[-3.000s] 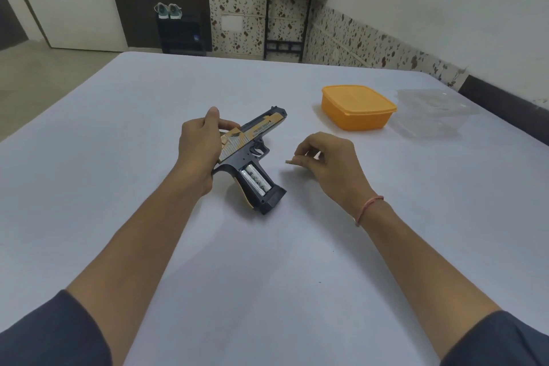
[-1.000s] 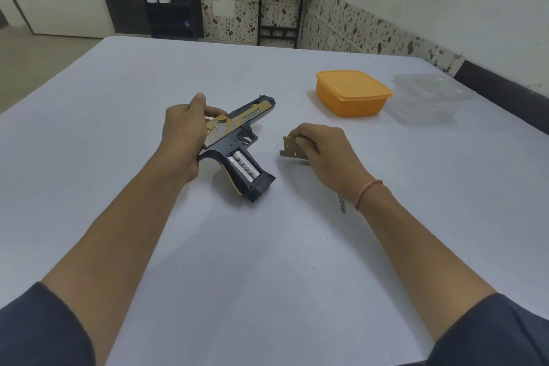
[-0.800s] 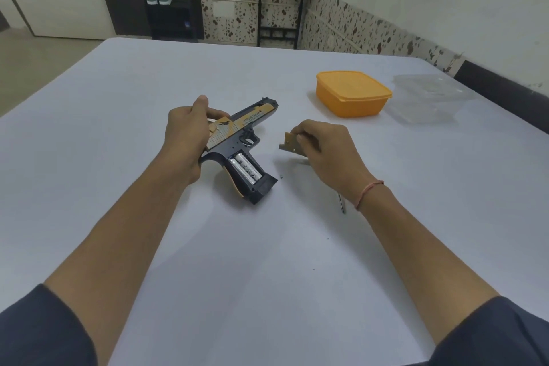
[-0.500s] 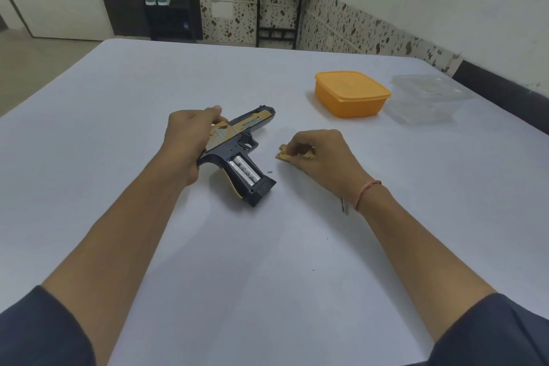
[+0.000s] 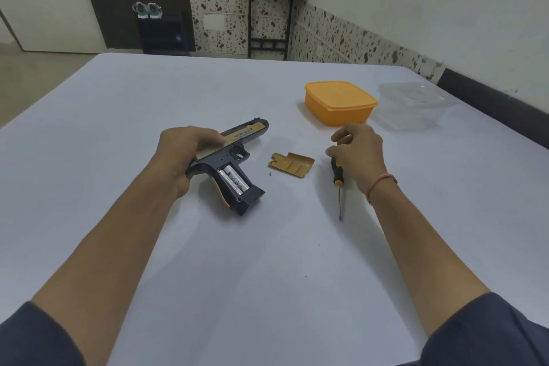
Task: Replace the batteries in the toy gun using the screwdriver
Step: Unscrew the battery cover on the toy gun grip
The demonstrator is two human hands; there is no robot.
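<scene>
Though earlier in right hand (image 5: 358,154), cover (image 5: 292,164) now on table (image 5: 267,261); right fingers (image 5: 338,137) loose, empty; left hand (image 5: 184,151) around toy gun (image 5: 246,136).

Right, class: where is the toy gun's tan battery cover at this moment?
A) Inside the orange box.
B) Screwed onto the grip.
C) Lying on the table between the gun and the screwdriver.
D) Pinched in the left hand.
C: the battery cover lies flat on the table, between the toy gun and the screwdriver, leaving the batteries exposed in the grip.
</scene>
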